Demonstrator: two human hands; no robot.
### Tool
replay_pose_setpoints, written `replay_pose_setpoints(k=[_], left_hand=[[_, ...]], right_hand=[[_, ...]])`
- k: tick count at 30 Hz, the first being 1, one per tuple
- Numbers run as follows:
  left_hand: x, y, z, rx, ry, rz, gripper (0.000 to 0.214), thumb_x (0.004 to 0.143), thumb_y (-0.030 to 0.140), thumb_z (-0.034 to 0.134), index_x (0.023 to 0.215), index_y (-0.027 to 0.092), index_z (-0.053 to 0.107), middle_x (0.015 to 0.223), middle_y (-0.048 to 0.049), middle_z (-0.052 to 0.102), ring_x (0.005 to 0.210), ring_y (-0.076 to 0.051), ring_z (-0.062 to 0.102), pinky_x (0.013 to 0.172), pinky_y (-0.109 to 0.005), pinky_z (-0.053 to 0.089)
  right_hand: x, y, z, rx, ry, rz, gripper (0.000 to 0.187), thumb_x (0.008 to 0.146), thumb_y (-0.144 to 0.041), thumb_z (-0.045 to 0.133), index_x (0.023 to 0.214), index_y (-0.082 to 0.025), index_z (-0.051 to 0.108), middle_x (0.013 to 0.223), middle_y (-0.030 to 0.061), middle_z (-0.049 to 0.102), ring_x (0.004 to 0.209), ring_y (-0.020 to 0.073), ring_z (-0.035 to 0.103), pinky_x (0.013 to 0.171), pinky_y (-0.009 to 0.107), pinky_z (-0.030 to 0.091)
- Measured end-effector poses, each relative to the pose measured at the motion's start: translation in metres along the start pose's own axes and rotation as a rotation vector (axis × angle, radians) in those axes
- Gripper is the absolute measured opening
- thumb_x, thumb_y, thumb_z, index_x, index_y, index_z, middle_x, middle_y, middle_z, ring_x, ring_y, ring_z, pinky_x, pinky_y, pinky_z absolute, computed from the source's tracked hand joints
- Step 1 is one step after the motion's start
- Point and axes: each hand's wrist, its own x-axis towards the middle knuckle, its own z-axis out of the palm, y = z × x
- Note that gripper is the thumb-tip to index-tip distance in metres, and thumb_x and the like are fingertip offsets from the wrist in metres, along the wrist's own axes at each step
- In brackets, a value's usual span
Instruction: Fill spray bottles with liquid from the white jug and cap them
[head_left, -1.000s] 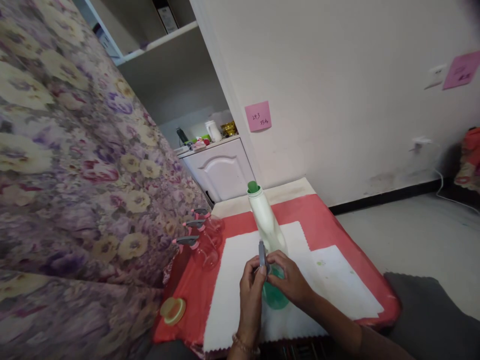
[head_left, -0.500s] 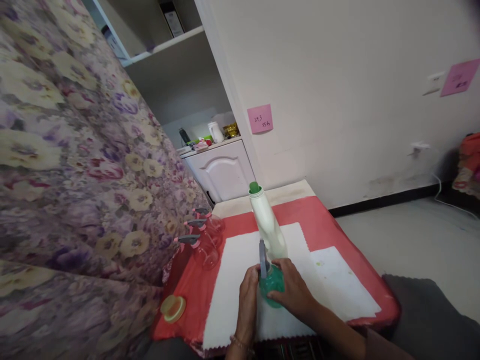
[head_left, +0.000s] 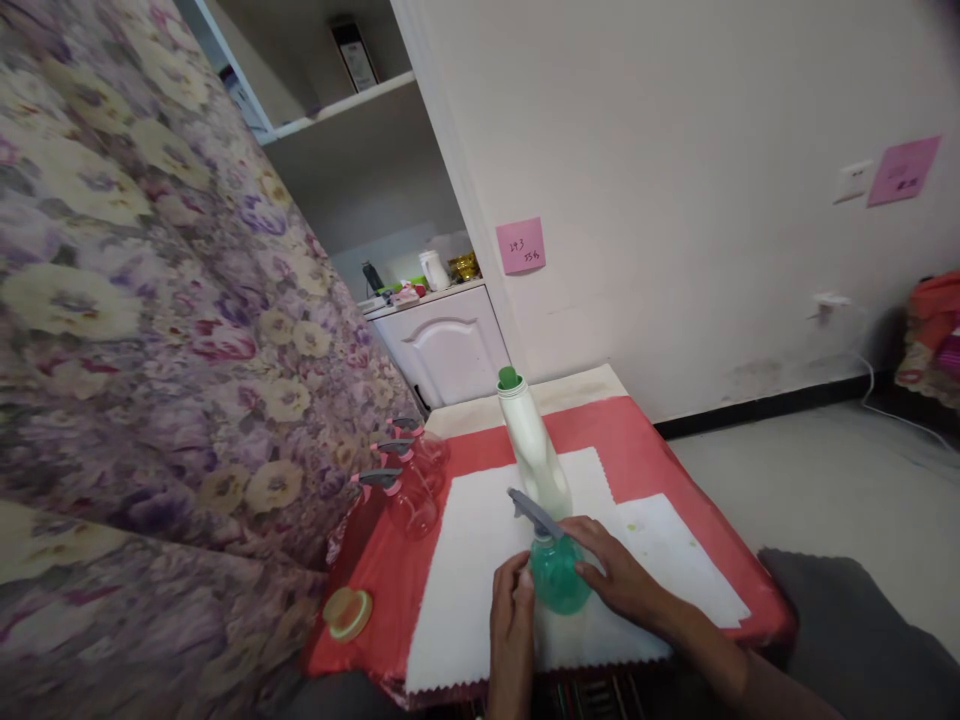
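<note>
A small round spray bottle (head_left: 559, 577) holding green liquid, with a grey trigger head (head_left: 536, 511), is between my two hands at the near part of the table. My right hand (head_left: 619, 570) grips its right side, thumb in front and fingers toward the back. Against its left side rest the closed fingers of my left hand (head_left: 514, 605). The trigger head points to the left. Just behind it stands a tall pale detergent bottle (head_left: 532, 440) with a green spout in its uncapped neck.
Several clear pink spray bottles (head_left: 412, 505) with grey triggers stand at the table's left. A yellowish cap (head_left: 348, 612) lies at the near left corner. White cloth (head_left: 457, 610) covers part of the red tabletop (head_left: 592, 425). A floral curtain (head_left: 187, 350) hangs at left.
The green spray bottle has turned, so its trigger head now swings out to the left. Bottle and both hands have shifted slightly right.
</note>
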Motion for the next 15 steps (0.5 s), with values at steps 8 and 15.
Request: replay_pose_setpoints(k=[8,15], left_hand=[[0.001,-0.011,0.001,0.043,-0.034,0.036,0.039,0.080,0.051,0.062,0.105,0.020,0.067,0.110,-0.0098,0.067,0.099,-0.026,0.062,0.091,-0.040,0.048],[0.023,-0.033,-0.024,0.175,-0.029,0.097,0.034,0.083,0.047,0.059,0.103,0.020,0.066,0.110,-0.0100,0.068,0.106,-0.028,0.062,0.096,-0.043,0.047]], right_hand=[[0.002,-0.006,-0.008,-0.020,0.084,0.100,0.034,0.097,-0.031,0.039,0.122,-0.024,0.060,0.114,0.0101,0.063,0.109,0.0253,0.059,0.098,0.045,0.046],[-0.008,-0.006,0.008,-0.015,0.098,0.254,0.070,0.067,-0.035,0.079,0.130,-0.028,0.052,0.124,0.0104,0.058,0.117,0.0349,0.053,0.102,0.053,0.041]])
